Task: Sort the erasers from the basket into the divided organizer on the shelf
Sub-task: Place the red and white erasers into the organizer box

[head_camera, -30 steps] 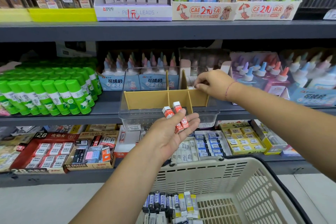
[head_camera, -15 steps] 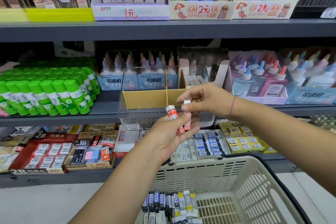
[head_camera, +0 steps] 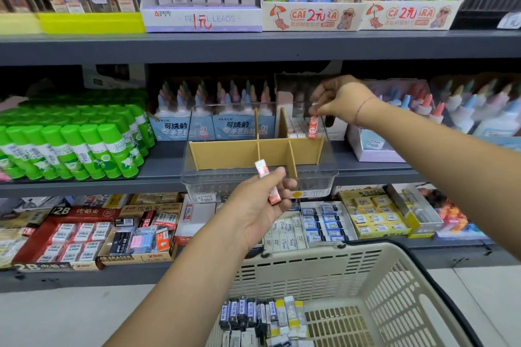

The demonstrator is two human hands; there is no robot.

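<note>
A clear organizer (head_camera: 197, 177) with tan cardboard dividers (head_camera: 225, 153) stands on the middle shelf. My right hand (head_camera: 342, 101) pinches a red-and-white eraser (head_camera: 313, 127) upright over the back right compartment, where several white erasers (head_camera: 296, 125) stand. In front of the organizer my left hand (head_camera: 259, 205) holds one more red-and-white eraser (head_camera: 267, 182), tilted. A beige basket (head_camera: 380, 304) sits at the bottom, with several dark blue, white and yellow erasers (head_camera: 262, 315) inside.
Green glue sticks (head_camera: 73, 146) crowd the shelf left of the organizer, with glue bottles (head_camera: 225, 101) behind and to its right. Boxed erasers (head_camera: 84, 236) fill the lower shelf. Pencil-lead boxes (head_camera: 201, 18) line the top shelf.
My right hand took one red eraser from my left hand and carried it up and right over the back right compartment. One eraser stays in my left hand.
</note>
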